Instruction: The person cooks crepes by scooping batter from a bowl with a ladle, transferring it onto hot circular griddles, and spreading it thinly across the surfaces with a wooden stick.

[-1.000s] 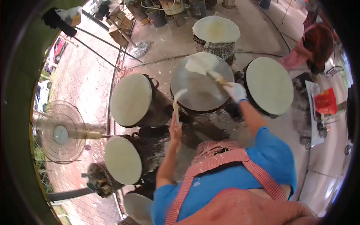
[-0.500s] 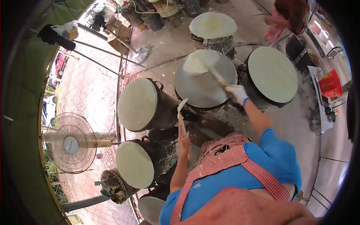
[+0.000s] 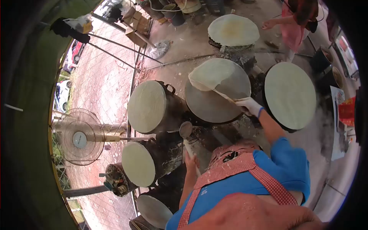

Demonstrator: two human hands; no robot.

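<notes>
My right hand (image 3: 251, 106), in a white glove, grips the handle of a batter spreader (image 3: 224, 96) lying across the middle round griddle (image 3: 211, 108). Its far end touches the edge of a pale sheet of batter (image 3: 211, 74), which covers the upper part of the hot plate. Grey metal shows below it. My left hand (image 3: 190, 161) is wrapped round the pale handle of a ladle (image 3: 186, 130). The ladle's round bowl is held left of my apron, below the griddle and apart from it.
Batter-covered griddles stand around me: left (image 3: 147, 107), lower left (image 3: 138, 165), right (image 3: 290, 96) and far side (image 3: 233, 30). A bare-looking plate (image 3: 154, 211) is at the bottom. Another person (image 3: 293, 28) is at upper right. A fan (image 3: 79, 138) runs along the left side.
The batter sheet has grown wider over the middle griddle, and the spreader has shifted lower on it. The ladle in my left hand has dropped and turned, showing its bowl. The view has shifted slightly.
</notes>
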